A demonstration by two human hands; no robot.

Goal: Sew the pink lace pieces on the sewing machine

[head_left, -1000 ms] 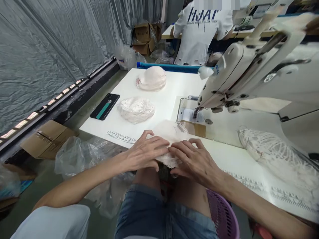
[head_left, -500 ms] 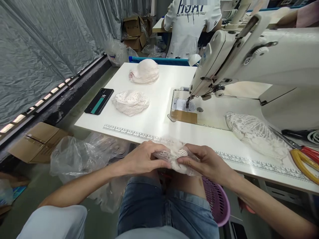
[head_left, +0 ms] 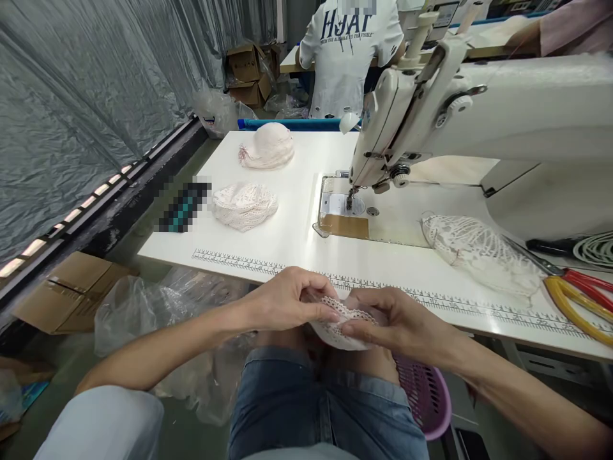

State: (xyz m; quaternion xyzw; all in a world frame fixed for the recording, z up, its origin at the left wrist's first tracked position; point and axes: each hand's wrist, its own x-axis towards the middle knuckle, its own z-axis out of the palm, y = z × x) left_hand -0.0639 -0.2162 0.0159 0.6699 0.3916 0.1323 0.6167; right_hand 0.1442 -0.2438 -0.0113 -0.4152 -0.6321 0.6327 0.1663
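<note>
Both my hands hold one small white lace piece (head_left: 341,322) over my lap, just off the near edge of the white table (head_left: 297,246). My left hand (head_left: 287,299) pinches its left side with thumb and fingers closed. My right hand (head_left: 397,319) grips its right side, fingers curled around the lace edge. A white sewing machine (head_left: 479,121) stands on the table to the right, its needle (head_left: 349,199) above the metal plate.
Two lace heaps (head_left: 244,206) (head_left: 268,147) lie on the table's left part, another lace piece (head_left: 479,252) at right. Scissors (head_left: 575,291) lie far right, a phone (head_left: 184,206) at the left edge. A purple basket (head_left: 424,396) sits by my knee. A person in a white shirt (head_left: 347,51) stands beyond.
The lace piece has come off the table's near edge and is now held over my lap. My hands went from lying flat on it to pinching it.
</note>
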